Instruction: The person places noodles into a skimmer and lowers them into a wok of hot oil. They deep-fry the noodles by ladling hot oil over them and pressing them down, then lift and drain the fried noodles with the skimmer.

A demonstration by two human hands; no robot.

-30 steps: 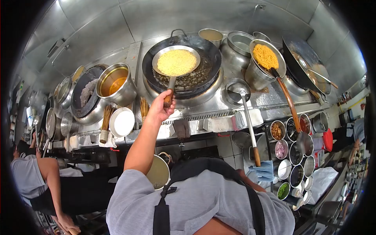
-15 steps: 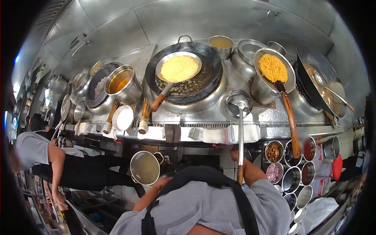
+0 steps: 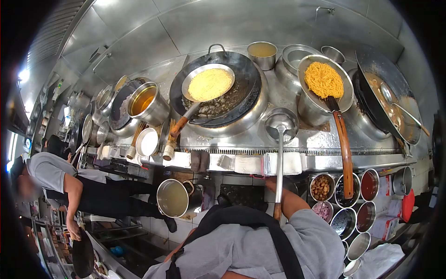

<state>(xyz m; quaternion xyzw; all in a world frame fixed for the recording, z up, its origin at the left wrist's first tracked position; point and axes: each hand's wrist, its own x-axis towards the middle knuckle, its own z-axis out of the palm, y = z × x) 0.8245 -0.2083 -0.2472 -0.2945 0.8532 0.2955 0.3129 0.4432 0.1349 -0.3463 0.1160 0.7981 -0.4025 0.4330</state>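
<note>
A strainer of pale yellow noodles [image 3: 210, 84] rests over the dark wok [image 3: 246, 76], its wooden handle [image 3: 186, 119] pointing toward the front left with no hand on it. Dark bubbling liquid shows beneath the strainer. My right hand [image 3: 270, 183] is low by the counter's front edge, beside the ladle's [image 3: 280, 162] long handle; its fingers are hidden, so any grip cannot be made out. The ladle's bowl lies on the steel counter. My left hand is out of view. Orange noodles [image 3: 324, 80] fill another strainer, set on a metal pot.
A tilted wok [image 3: 388, 93] with a spoon stands at right. Ingredient containers [image 3: 321, 187] line the lower right. A pot of cloudy liquid [image 3: 173, 198] is below the counter. Bamboo brushes [image 3: 170, 148] lie at the front edge. A co-worker [image 3: 88, 186] at left holds a dark pan.
My left hand let go of the strainer's handle and dropped out of view. The handle has swung toward the front left. The ladle's handle leans left now, and the co-worker's dark pan has come into view.
</note>
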